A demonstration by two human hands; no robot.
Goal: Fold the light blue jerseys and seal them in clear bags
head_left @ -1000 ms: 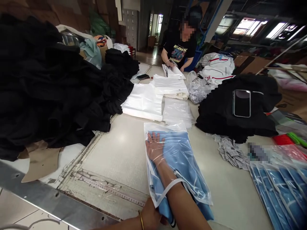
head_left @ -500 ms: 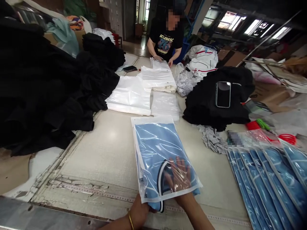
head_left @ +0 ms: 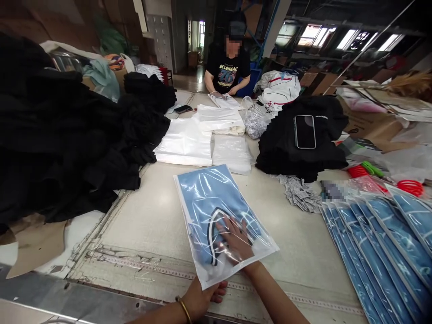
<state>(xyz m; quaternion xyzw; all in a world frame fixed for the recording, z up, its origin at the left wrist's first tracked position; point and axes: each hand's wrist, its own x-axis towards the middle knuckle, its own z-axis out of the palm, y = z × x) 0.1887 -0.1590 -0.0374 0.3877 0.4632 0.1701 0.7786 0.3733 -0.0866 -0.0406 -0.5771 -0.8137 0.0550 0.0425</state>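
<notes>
Bag: Where the pale table [head_left: 162, 211] lies bare, a clear plastic bag holding a folded sky-blue garment [head_left: 221, 216] rests flat, mouth toward the viewer.
Right hand [head_left: 236, 245]: inside the bag, fingers spread flat on the cloth, gripping nothing.
Left hand [head_left: 202, 299]: pinches the bag's near edge, fingers curled; grip partly hidden, it seems.
Doing it well: keep the mouth held open and the palm flat so the fold stays smooth.
Change: half a second ago the bag lay straighter; now it angles left.
Around: bagged blue garments [head_left: 381, 252] right, black fabric heap [head_left: 67, 139] left, a co-worker [head_left: 227, 67] beyond.
</notes>
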